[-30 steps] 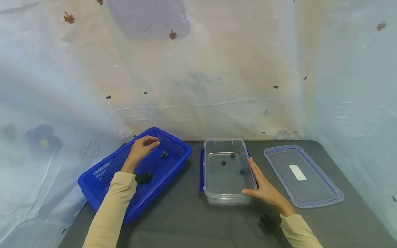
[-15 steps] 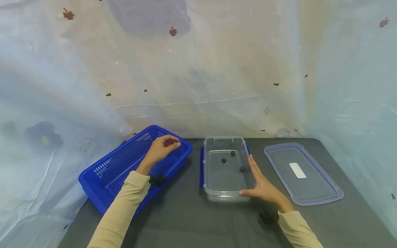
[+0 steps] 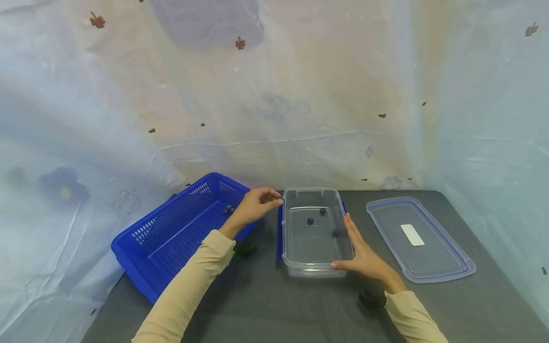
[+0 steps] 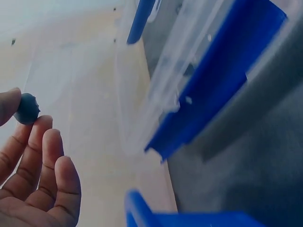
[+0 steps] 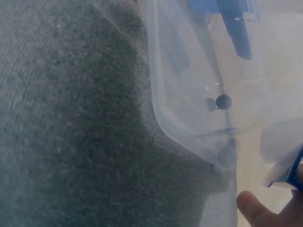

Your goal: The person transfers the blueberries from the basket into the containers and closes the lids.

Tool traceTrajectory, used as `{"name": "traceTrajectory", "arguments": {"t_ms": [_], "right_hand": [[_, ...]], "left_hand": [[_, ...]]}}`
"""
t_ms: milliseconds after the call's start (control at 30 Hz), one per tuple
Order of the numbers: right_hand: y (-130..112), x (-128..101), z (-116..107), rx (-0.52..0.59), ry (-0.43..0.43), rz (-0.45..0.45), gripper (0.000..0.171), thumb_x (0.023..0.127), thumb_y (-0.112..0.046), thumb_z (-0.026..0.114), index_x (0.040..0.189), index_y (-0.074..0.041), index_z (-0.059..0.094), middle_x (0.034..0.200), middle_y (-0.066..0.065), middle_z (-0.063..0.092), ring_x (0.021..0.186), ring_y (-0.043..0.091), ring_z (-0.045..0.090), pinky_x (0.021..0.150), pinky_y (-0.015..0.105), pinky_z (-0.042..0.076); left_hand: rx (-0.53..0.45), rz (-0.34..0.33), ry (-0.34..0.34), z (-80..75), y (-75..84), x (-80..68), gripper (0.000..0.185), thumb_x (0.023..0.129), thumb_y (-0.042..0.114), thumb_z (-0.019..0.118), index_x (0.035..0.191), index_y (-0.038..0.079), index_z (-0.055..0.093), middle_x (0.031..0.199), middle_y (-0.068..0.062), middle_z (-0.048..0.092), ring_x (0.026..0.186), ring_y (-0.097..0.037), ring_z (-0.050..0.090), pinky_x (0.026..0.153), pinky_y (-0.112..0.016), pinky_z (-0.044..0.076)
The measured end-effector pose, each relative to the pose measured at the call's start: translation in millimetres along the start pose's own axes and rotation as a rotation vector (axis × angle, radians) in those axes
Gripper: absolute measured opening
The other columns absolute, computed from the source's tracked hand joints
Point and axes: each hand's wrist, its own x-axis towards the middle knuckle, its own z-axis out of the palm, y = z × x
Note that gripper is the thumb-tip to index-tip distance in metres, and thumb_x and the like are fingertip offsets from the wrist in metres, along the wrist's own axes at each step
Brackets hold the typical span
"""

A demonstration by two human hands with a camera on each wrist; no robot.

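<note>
My left hand (image 3: 256, 206) pinches a small dark blueberry (image 4: 27, 109) between thumb and fingertips, just left of the clear plastic container (image 3: 315, 263). Three blueberries (image 3: 310, 221) lie inside that container. My right hand (image 3: 359, 250) rests flat against the container's right wall with straight fingers; only a fingertip (image 5: 253, 207) shows in the right wrist view. A blue mesh basket (image 3: 146, 238) at the left holds a couple more blueberries (image 3: 229, 209).
The container's clear lid (image 3: 418, 239) with a blue rim lies flat to the right on the dark grey table (image 3: 279, 305). A pale draped sheet (image 3: 257, 95) closes off the back and both sides.
My left hand rose out of the blue basket with a blueberry and moved right to the container's left rim. The right hand stayed against the container.
</note>
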Motion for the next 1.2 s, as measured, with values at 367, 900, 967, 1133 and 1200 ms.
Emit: {"name": "traceTrajectory", "arguments": {"t_ms": [367, 900, 967, 1133, 1200], "right_hand": [[-1.6, -1.4, -1.6, 0.001, 0.010, 0.007, 0.126, 0.069, -0.025, 0.088, 0.154, -0.003, -0.001, 0.159, 0.018, -0.009, 0.142, 0.044, -0.003, 0.101, 0.072, 0.012], [-1.8, -1.4, -0.4, 0.009, 0.017, -0.001, 0.124, 0.069, -0.024, 0.087, 0.154, -0.003, 0.000, 0.159, 0.022, -0.007, 0.142, 0.045, -0.002, 0.100, 0.074, 0.013], [-1.3, -1.5, -0.3, 0.010, 0.018, -0.002, 0.124, 0.069, -0.024, 0.087, 0.155, -0.003, -0.001, 0.159, 0.022, -0.007, 0.142, 0.046, -0.002, 0.099, 0.074, 0.013], [-1.4, -1.2, 0.4, 0.011, 0.017, -0.002, 0.124, 0.070, -0.025, 0.087, 0.154, -0.003, -0.001, 0.158, 0.022, -0.007, 0.142, 0.046, -0.003, 0.099, 0.074, 0.013], [-1.7, -1.0, 0.9, 0.014, 0.015, -0.003, 0.124, 0.070, -0.025, 0.087, 0.154, -0.002, -0.001, 0.158, 0.023, -0.008, 0.141, 0.046, -0.003, 0.099, 0.075, 0.013]], "left_hand": [[-0.069, -0.020, -0.050, 41.6, 20.3, 34.6, 0.025, 0.094, 0.025, 0.066, 0.110, 0.005, 0.067, 0.104, -0.008, 0.068, 0.095, -0.023, 0.064, 0.077, -0.034, 0.052], [-0.048, -0.177, -0.021, 106.8, 13.2, 65.0, 0.017, 0.086, 0.011, 0.073, 0.101, 0.003, 0.069, 0.091, -0.004, 0.069, 0.085, -0.020, 0.063, 0.076, -0.034, 0.051], [-0.019, -0.179, -0.005, 115.1, 12.5, 66.2, 0.016, 0.083, 0.010, 0.076, 0.096, 0.004, 0.069, 0.085, -0.003, 0.069, 0.078, -0.017, 0.063, 0.070, -0.030, 0.050], [-0.011, -0.208, 0.011, 131.3, 16.0, 66.8, 0.021, 0.079, 0.005, 0.078, 0.096, 0.000, 0.069, 0.082, -0.005, 0.069, 0.071, -0.014, 0.063, 0.061, -0.024, 0.049], [-0.013, -0.220, 0.009, 136.6, 15.7, 67.5, 0.023, 0.078, 0.004, 0.079, 0.098, -0.001, 0.070, 0.084, -0.006, 0.069, 0.071, -0.015, 0.064, 0.061, -0.024, 0.051]]}}
